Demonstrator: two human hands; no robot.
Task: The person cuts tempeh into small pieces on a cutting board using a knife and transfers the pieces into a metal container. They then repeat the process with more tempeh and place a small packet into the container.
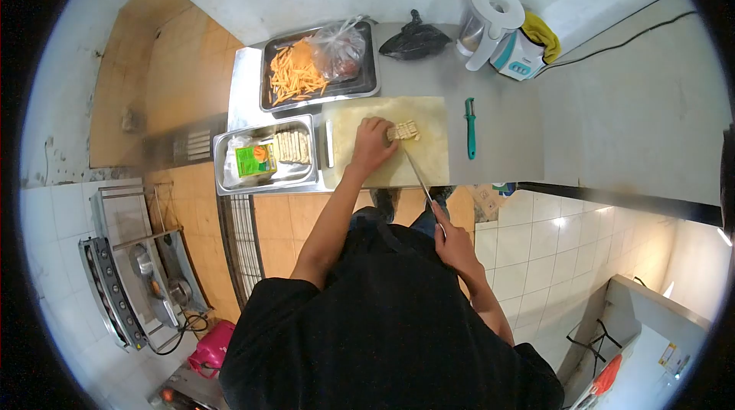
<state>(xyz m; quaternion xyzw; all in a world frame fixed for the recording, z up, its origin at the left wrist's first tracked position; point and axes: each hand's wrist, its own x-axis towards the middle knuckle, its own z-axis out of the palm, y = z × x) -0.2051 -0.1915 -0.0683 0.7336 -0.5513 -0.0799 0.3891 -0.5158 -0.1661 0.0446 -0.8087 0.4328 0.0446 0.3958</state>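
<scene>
On the pale cutting board [429, 113] lies a piece of tempeh [406, 130], beige and bumpy, cut into small strips at its right end. My left hand [373, 143] is closed over its left part, fingers curled. My right hand [454, 243] grips a knife [417, 173] by the handle, below the board's front edge. The blade slants up and left, its tip close to the tempeh; whether it touches cannot be made out. Left of the board, a steel pan [295, 179] holds tempeh slices [292, 147] in a row and a green-yellow packet [255, 160].
A dark tray [372, 73] behind holds orange sticks [295, 77] and a clear plastic bag [339, 50]. A black bag [415, 39], blender jug [490, 16], blender base [518, 56] and yellow cloth [541, 36] stand along the wall. A green-handled peeler [470, 127] lies right of the board.
</scene>
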